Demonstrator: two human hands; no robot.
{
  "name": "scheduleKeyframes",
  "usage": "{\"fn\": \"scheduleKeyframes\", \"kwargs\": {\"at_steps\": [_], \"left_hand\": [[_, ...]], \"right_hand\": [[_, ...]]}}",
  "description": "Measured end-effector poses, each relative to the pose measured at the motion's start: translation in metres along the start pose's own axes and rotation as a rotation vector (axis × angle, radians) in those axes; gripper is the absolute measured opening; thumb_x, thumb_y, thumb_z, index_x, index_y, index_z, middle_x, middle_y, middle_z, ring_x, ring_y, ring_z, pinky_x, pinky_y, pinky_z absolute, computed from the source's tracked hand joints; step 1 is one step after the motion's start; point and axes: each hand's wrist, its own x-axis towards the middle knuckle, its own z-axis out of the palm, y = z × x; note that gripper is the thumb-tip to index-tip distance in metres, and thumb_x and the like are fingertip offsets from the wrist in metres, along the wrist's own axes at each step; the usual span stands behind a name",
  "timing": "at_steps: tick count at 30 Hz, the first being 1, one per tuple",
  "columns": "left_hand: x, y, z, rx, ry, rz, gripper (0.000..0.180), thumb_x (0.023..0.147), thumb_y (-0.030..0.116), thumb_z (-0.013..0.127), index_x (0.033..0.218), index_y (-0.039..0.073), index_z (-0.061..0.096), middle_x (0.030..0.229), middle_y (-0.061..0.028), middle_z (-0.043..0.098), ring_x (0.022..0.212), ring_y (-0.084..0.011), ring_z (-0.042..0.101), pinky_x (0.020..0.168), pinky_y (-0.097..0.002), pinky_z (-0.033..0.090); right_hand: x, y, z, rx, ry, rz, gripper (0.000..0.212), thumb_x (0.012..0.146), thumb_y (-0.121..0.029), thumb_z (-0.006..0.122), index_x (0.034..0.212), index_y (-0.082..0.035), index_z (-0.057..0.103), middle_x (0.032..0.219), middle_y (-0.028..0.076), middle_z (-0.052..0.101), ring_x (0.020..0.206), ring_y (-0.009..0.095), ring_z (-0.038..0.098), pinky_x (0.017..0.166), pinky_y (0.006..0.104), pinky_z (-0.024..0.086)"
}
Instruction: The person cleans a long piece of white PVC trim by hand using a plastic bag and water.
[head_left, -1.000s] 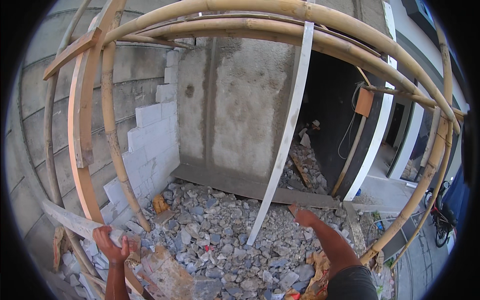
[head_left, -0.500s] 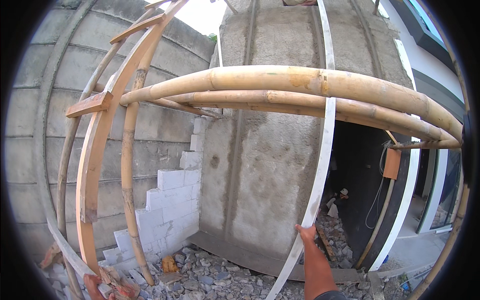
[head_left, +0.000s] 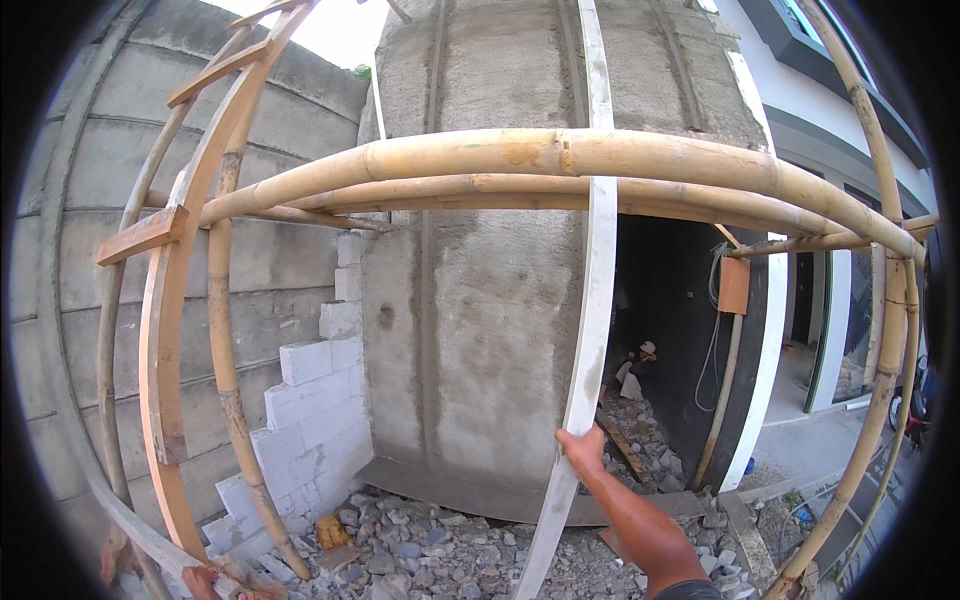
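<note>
My right hand (head_left: 582,446) is closed around the lower part of a long white straightedge bar (head_left: 592,290). The bar stands tall and slightly tilted in front of the grey rendered wall (head_left: 490,320), crossing behind the thick front bamboo pole (head_left: 460,153). At the lower left edge, my left hand (head_left: 201,581) is partly cut off and appears wrapped on a grey pole (head_left: 150,540). Beside it are an upright wooden plank (head_left: 166,370) and an upright bamboo pole (head_left: 222,340).
Rubble (head_left: 420,550) covers the ground below. Stepped white blocks (head_left: 310,405) stand against the panel wall (head_left: 270,300). Right of the bar, a dark passage (head_left: 665,270) holds a crouching person (head_left: 635,372). Bamboo uprights (head_left: 885,380) stand at the right.
My view has swung right, so the scene sits further left. The bar has shifted slightly right against the front bamboo, still in my right hand. An object at the top edge has left view.
</note>
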Motion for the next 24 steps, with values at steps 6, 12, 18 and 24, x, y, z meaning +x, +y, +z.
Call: {"fn": "scheduleKeyframes", "kwargs": {"at_steps": [6, 12, 18, 24], "left_hand": [[0.002, 0.006, -0.009, -0.029, -0.052, -0.065, 0.053, 0.068, 0.034, 0.072, 0.103, -0.001, 0.053, 0.099, -0.0208, 0.051, 0.094, -0.0412, 0.048, 0.087, -0.0519, 0.038], [0.005, 0.014, -0.018, -0.138, -0.125, -0.083, 0.057, 0.062, 0.031, 0.077, 0.100, -0.001, 0.050, 0.099, -0.0208, 0.044, 0.098, -0.0411, 0.043, 0.089, -0.0527, 0.035], [0.032, 0.015, -0.039, -0.101, -0.354, -0.103, 0.075, 0.065, 0.051, 0.080, 0.109, -0.003, 0.053, 0.111, -0.0227, 0.046, 0.114, -0.0423, 0.041, 0.106, -0.0551, 0.029], [0.042, 0.008, -0.057, 0.091, -0.732, -0.086, 0.106, 0.070, 0.078, 0.063, 0.131, -0.007, 0.044, 0.133, -0.0257, 0.041, 0.133, -0.0403, 0.033, 0.116, -0.0582, 0.014]], "right_hand": [[-0.134, -0.032, -0.052, -0.079, 0.067, -0.005, 0.040, 0.069, -0.017, 0.075, 0.101, 0.006, 0.068, 0.089, 0.015, 0.073, 0.082, 0.023, 0.071, 0.075, 0.0370, 0.055], [-0.338, -0.053, -0.098, -0.106, 0.106, 0.082, 0.042, 0.065, -0.023, 0.078, 0.095, 0.005, 0.069, 0.084, 0.017, 0.073, 0.079, 0.028, 0.072, 0.072, 0.0395, 0.056], [-0.516, -0.050, -0.140, -0.241, 0.140, 0.154, 0.040, 0.062, -0.027, 0.080, 0.083, 0.006, 0.072, 0.076, 0.016, 0.072, 0.073, 0.026, 0.073, 0.066, 0.0401, 0.056], [-0.589, -0.050, -0.211, -0.384, 0.201, 0.256, 0.056, 0.057, -0.032, 0.082, 0.094, 0.008, 0.069, 0.082, 0.020, 0.073, 0.077, 0.035, 0.073, 0.071, 0.0432, 0.057]]}}
